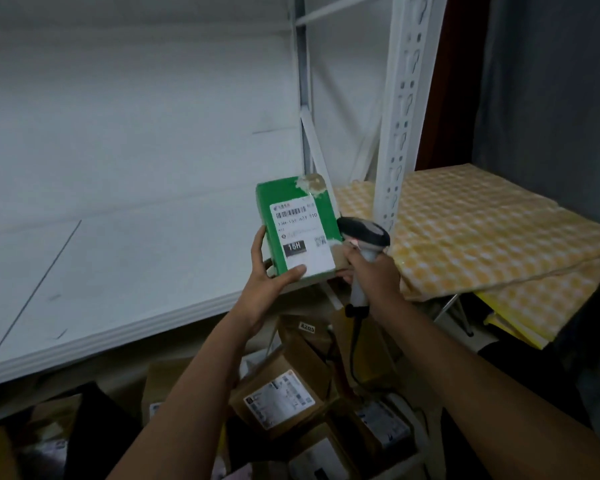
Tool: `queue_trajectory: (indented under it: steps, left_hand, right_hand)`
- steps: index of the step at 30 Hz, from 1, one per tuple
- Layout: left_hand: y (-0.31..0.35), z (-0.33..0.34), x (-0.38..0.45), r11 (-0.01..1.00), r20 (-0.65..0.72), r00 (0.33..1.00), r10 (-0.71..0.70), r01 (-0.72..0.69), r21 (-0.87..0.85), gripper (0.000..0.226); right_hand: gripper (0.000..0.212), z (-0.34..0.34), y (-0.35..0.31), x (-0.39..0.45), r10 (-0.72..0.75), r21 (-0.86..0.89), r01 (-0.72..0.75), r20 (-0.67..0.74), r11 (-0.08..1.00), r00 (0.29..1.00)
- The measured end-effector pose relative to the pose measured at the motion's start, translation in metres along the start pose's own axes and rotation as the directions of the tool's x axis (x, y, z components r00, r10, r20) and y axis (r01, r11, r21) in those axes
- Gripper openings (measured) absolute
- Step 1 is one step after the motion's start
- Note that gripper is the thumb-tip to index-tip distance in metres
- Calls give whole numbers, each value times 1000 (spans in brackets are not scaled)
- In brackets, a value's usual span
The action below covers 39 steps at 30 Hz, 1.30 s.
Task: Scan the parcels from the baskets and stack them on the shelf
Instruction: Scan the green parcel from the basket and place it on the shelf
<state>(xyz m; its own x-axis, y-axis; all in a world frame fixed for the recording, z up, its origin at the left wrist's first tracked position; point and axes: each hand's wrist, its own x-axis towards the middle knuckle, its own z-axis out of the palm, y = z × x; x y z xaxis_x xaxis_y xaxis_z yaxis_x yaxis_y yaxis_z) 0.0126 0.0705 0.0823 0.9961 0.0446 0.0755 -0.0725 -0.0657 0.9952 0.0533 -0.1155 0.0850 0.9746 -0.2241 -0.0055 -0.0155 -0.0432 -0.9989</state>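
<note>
The left hand (265, 271) pinches the green parcel (297, 225) above the white shelf (118, 188), label tilted up so the barcode scanner (362, 237), clenched in the right hand (374, 271), can likely read it.

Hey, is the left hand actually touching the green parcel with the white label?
Touching. The head view shows the left hand gripping the green cardboard parcel, thumb pressed on the white label's lower edge and fingers on its left side.
</note>
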Motion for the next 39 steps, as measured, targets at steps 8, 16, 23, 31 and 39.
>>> queue_trajectory:
  steps: [8,16,23,31,39]
  left_hand:
    - [-8,-21,-3,980,-80,989,-126,112,-164,122]
    - [2,-18,-19,997,-161,984,-75,79,17,114]
    - [0,-11,-23,997,-143,987,-67,72,31,113]
    - [-7,-1,-19,998,-206,977,-54,57,12,109]
    - [-15,6,-2,997,-201,978,-63,72,37,104]
  right_hand:
    - [32,-15,-37,3,-107,-13,110,141,994,984]
    - [25,-33,-97,-20,-295,-223,355,262,908,919]
    - [23,-42,-109,-41,-247,-121,294,302,948,921]
    - [16,-30,-112,-48,-103,-116,167,424,979,900]
    - [14,-25,-96,-29,-77,-87,125,422,988,903]
